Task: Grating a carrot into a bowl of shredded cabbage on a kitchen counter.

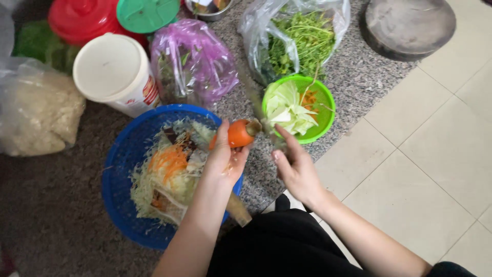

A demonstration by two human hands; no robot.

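From the head camera, the left hand [224, 159] grips a carrot [238, 134] over the near rim of the blue basket [119, 169] of shredded vegetables. Just right of it, the right hand [294, 166] closes on a blurred peeler [267, 126], touching the carrot's tip. Beyond lies the green bowl [324, 110]; open tiled floor [435, 169] spreads right.

The left hand [224, 160] holds a carrot [237, 134] over the blue basket [119, 169]; the right hand [295, 166] grips a blurred knife [259, 110] beside a green bowl [325, 110].
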